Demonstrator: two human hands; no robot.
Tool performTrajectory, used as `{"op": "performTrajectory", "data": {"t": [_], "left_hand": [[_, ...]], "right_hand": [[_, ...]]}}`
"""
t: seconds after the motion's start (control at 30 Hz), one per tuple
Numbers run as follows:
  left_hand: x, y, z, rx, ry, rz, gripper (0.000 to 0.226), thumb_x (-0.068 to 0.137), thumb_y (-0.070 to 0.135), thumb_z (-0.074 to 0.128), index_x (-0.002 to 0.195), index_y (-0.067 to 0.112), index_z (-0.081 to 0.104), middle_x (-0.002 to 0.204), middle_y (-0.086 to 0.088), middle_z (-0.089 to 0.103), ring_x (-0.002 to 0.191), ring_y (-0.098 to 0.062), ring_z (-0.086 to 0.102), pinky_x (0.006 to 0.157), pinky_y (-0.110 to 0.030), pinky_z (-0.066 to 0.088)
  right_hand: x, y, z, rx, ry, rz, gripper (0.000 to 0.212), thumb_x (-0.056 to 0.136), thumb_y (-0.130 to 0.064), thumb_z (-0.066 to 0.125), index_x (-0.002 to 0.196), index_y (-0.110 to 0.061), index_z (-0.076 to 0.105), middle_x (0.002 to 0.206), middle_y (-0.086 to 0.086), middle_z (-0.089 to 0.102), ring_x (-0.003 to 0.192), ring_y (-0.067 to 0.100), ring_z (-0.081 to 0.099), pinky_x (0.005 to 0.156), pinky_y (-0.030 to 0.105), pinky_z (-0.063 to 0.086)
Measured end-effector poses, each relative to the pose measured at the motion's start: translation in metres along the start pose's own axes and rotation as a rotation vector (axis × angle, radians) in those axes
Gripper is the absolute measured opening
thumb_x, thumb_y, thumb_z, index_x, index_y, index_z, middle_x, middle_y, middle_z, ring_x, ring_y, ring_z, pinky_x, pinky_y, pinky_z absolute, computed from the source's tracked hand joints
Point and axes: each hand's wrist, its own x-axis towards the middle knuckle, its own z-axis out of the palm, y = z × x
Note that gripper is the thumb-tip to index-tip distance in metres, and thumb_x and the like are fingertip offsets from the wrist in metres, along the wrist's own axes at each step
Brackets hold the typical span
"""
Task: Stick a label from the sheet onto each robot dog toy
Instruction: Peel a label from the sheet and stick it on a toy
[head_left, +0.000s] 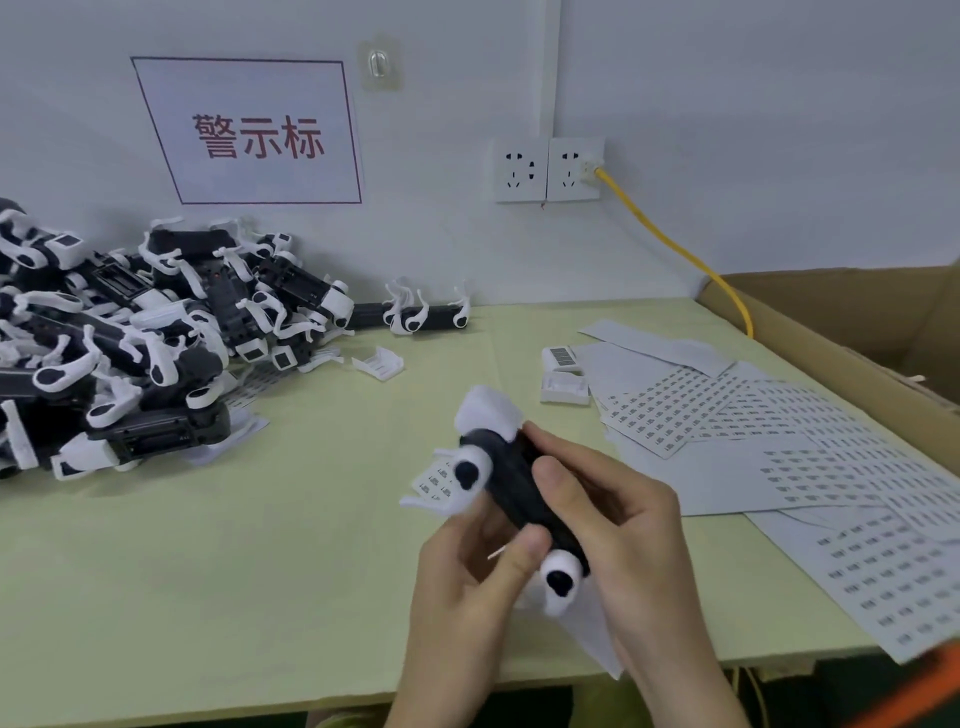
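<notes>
A black and white robot dog toy (511, 483) is held above the table's middle. My right hand (618, 525) grips its black body, thumb on top. My left hand (483, 577) holds the toy from below, its thumb against the body near a white leg joint. A small piece of label sheet (435, 480) shows behind the toy, under my left fingers. Several label sheets (779, 441) lie spread over the table's right side. A heap of robot dog toys (135, 332) covers the back left.
A cardboard box (852, 332) stands at the right edge. A yellow cable (680, 254) runs from the wall sockets (548, 169) down behind it. Small white plastic parts (563, 374) lie near the sheets, another (379, 364) by the heap. One toy (421, 314) lies against the wall.
</notes>
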Motion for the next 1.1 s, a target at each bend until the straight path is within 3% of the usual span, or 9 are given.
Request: {"op": "performTrajectory", "data": {"t": [0.1,0.17,0.27,0.43,0.6,0.73,0.9,1.0,1.1], "left_hand": [[0.002,-0.001,-0.004,-0.067,0.152,-0.003,0.046,0.084,0.051,0.062,0.124,0.032,0.073,0.106,-0.004,0.079,0.097,-0.013,0.072,0.077,-0.019,0.053],[0.003,-0.002,-0.005,-0.124,0.24,-0.012,0.048,0.083,0.055,0.061,0.125,0.036,0.072,0.115,-0.003,0.077,0.107,-0.017,0.072,0.085,-0.029,0.056],[0.004,-0.002,-0.006,-0.187,0.361,-0.038,0.041,0.089,0.052,0.062,0.116,0.024,0.076,0.114,-0.009,0.077,0.111,-0.027,0.072,0.099,-0.048,0.051],[0.007,-0.003,-0.007,-0.169,0.371,-0.1,0.042,0.093,0.048,0.053,0.114,0.022,0.078,0.114,-0.013,0.077,0.111,-0.031,0.073,0.099,-0.048,0.05],[0.006,0.001,-0.004,-0.121,0.329,-0.107,0.056,0.082,0.06,0.064,0.123,0.023,0.074,0.115,-0.011,0.077,0.113,-0.033,0.072,0.105,-0.058,0.049],[0.005,0.003,-0.001,-0.098,0.356,-0.069,0.059,0.077,0.063,0.063,0.123,0.027,0.074,0.114,-0.008,0.078,0.112,-0.029,0.072,0.102,-0.055,0.051],[0.008,0.002,0.0,-0.034,0.312,-0.063,0.043,0.091,0.053,0.063,0.13,0.034,0.07,0.114,0.003,0.079,0.11,-0.018,0.073,0.086,-0.033,0.058],[0.009,0.002,0.002,0.007,0.27,-0.069,0.05,0.091,0.044,0.067,0.14,0.036,0.06,0.117,0.013,0.077,0.106,-0.008,0.073,0.089,-0.03,0.059],[0.008,0.002,0.004,0.05,0.248,-0.061,0.045,0.088,0.041,0.056,0.132,0.035,0.066,0.117,0.016,0.076,0.098,-0.006,0.072,0.083,-0.029,0.054]], "right_hand": [[-0.001,0.008,0.007,-0.047,-0.084,0.004,0.029,0.092,-0.022,0.063,0.116,-0.029,0.078,0.121,-0.006,0.074,0.116,0.013,0.069,0.092,0.022,0.055],[-0.003,0.012,0.011,-0.083,-0.125,-0.02,0.03,0.094,-0.019,0.061,0.116,-0.033,0.077,0.128,-0.011,0.071,0.123,0.009,0.064,0.091,0.016,0.054],[-0.004,0.014,0.012,-0.151,-0.159,-0.05,0.03,0.089,-0.027,0.071,0.117,-0.035,0.076,0.133,-0.016,0.067,0.125,0.006,0.061,0.093,0.019,0.054],[-0.007,0.014,0.014,-0.181,-0.127,-0.024,0.048,0.076,-0.027,0.084,0.12,-0.042,0.072,0.12,-0.011,0.072,0.107,0.01,0.069,0.081,0.016,0.055],[-0.008,0.007,0.006,-0.205,-0.145,0.004,0.05,0.076,-0.039,0.082,0.123,-0.049,0.067,0.107,-0.008,0.076,0.093,0.011,0.07,0.081,0.018,0.055],[-0.008,0.005,0.007,-0.239,-0.185,-0.011,0.05,0.078,-0.038,0.08,0.124,-0.051,0.065,0.109,-0.009,0.075,0.094,0.012,0.07,0.082,0.016,0.054],[0.006,-0.01,-0.001,-0.385,-0.239,-0.028,0.048,0.077,-0.031,0.08,0.121,-0.045,0.069,0.108,-0.012,0.075,0.096,0.011,0.072,0.083,0.016,0.055],[0.028,-0.021,-0.013,-0.252,-0.148,0.116,0.032,0.079,-0.038,0.075,0.111,-0.035,0.076,0.102,-0.001,0.078,0.089,0.021,0.076,0.074,0.026,0.06],[0.059,-0.022,-0.039,0.096,-0.032,0.443,0.041,0.086,-0.035,0.072,0.118,-0.01,0.071,0.104,0.018,0.075,0.089,0.038,0.074,0.078,0.044,0.064]]}}
